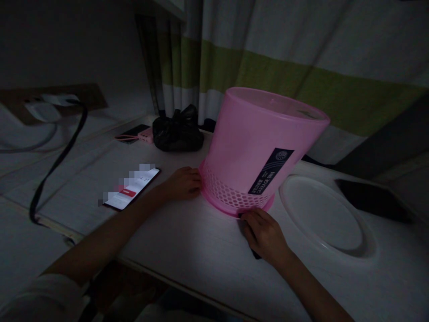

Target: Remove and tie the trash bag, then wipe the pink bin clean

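Observation:
A pink garbage bin (pixel 248 138) with a dark label stands on the white table (pixel 181 264), its wide end up. A band of holes and a darker pink rim ring its lower end. My left hand (pixel 185 183) touches that rim on the left side, its fingers close together; whether they grip it is hard to make out. At the front right of the rim is my right hand (pixel 263 235), its fingers closed on a dark flat object (pixel 254 252), partly hidden under the hand.
A lit phone (pixel 134 190) lies left of the bin. Behind are a black plastic bag (pixel 178 129) and a pink gadget (pixel 146 135). A round white lid (pixel 326 214) and a dark flat item (pixel 373 200) lie right. A black cable (pixel 60 156) hangs at the left.

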The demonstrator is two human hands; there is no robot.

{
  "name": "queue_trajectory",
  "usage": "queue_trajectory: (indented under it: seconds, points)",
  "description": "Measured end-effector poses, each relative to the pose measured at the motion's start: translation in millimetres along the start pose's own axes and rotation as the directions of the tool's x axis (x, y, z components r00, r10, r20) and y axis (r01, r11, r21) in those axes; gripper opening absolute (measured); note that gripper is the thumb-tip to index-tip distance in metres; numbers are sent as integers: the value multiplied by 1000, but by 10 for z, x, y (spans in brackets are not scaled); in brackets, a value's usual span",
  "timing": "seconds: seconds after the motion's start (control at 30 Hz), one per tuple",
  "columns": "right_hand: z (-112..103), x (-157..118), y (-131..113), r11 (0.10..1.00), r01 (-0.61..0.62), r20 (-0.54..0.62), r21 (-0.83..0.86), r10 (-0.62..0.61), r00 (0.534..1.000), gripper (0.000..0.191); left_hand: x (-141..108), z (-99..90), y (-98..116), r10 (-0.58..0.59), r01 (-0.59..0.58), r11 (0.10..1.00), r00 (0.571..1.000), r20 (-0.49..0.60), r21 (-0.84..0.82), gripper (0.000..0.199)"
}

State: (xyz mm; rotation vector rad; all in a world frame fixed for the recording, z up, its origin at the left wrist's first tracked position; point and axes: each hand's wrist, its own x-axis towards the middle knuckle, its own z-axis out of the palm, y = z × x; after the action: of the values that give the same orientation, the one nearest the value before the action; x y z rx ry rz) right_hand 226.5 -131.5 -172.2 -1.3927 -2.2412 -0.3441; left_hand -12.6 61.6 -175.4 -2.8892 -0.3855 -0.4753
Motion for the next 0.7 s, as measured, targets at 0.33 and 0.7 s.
queue_trajectory:
  seconds: [0.33,0.7]
  points:
    - [-4,-4,24,999,-5,-27,32,6,1000,17,-15,-24,7,41,-37,997,997,-67,69,15]
    - [42,-25,8,998,39,-27,-43,-40,999,22,94,59,609,283,-283,959,941,-186,29,19]
